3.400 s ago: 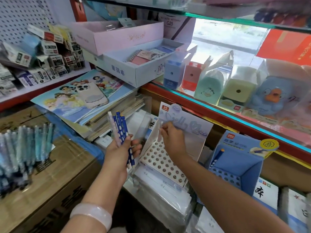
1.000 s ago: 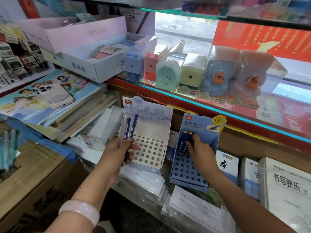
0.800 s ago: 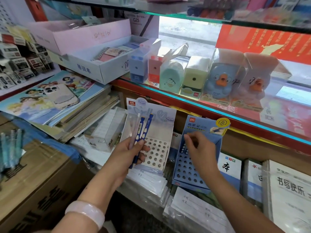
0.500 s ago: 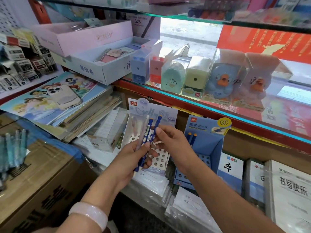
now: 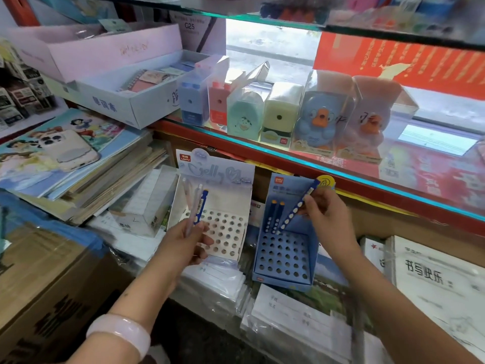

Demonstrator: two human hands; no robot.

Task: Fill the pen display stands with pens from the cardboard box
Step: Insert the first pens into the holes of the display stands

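Observation:
My right hand [image 5: 326, 219] pinches a blue dotted pen [image 5: 299, 206], tilted, its tip down at the back row of the blue display stand [image 5: 284, 258]. Two blue pens [image 5: 274, 216] stand upright in that back row. My left hand [image 5: 186, 240] grips a small bunch of pens [image 5: 195, 206], one blue and the others pale, in front of the white display stand [image 5: 225, 232], whose holes hold nothing. The cardboard box [image 5: 44, 279] lies at the lower left.
A phone [image 5: 65, 149] lies on a stack of picture books at the left. Boxed pencil sharpeners [image 5: 278, 114] line the glass shelf above the stands. Wrapped exercise books [image 5: 288, 319] lie under and around the stands.
My right hand took one blue pen from the bunch in my left hand and carried it right to the blue stand. My left hand stayed in front of the white stand.

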